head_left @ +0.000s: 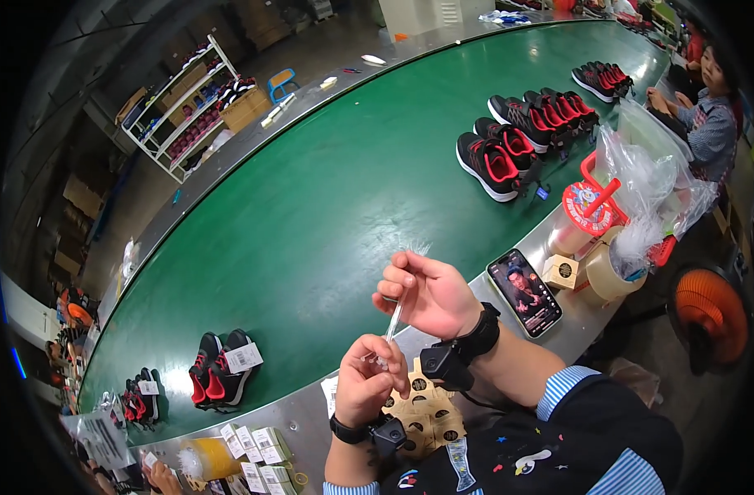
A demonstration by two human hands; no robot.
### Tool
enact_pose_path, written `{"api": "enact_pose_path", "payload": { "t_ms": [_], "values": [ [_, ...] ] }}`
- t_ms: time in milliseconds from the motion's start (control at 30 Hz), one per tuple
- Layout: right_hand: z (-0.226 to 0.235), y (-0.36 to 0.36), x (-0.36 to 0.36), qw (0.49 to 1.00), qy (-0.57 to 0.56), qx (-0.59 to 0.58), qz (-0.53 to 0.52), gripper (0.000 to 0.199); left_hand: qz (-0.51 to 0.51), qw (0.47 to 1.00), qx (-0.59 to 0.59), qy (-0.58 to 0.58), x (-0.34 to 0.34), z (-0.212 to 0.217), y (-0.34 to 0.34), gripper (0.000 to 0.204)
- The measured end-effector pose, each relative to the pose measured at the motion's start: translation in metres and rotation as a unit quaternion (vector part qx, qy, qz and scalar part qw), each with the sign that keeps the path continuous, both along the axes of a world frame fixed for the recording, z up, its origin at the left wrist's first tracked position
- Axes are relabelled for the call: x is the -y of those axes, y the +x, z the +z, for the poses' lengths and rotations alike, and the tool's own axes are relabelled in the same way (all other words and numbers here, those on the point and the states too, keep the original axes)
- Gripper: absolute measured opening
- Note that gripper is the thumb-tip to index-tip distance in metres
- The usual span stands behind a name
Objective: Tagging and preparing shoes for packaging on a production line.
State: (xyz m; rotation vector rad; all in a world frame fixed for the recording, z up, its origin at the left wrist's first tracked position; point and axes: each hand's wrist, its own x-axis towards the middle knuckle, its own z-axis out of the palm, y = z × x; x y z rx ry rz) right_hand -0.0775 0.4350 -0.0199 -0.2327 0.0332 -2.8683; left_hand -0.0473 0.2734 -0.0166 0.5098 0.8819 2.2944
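Nearest, the left hand (pixel 367 381) pinches one end of a thin clear plastic strip (pixel 393 323). Above it, the right hand (pixel 426 293) grips the other end, holding it taut over the steel table edge (pixel 509 326), beside brown round-holed card tags (pixel 426 412).

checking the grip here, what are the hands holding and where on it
Both hands pinch a thin clear plastic strand: the right hand holds its upper end, the left hand its lower end, in the fingers.
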Motion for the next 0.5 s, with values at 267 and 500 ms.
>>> {"api": "enact_pose_path", "payload": {
  "t_ms": [267,500],
  "values": [
    [0.002,0.002,-0.002,0.999,-0.029,0.016,0.029,0.023,-0.024,0.996,0.010,0.082,0.007,-0.015,-0.003,0.030],
    [-0.002,0.002,0.001,0.998,-0.020,0.040,0.032,0.022,0.023,0.995,-0.024,0.095,0.005,-0.017,-0.003,0.052]
  ]
}}
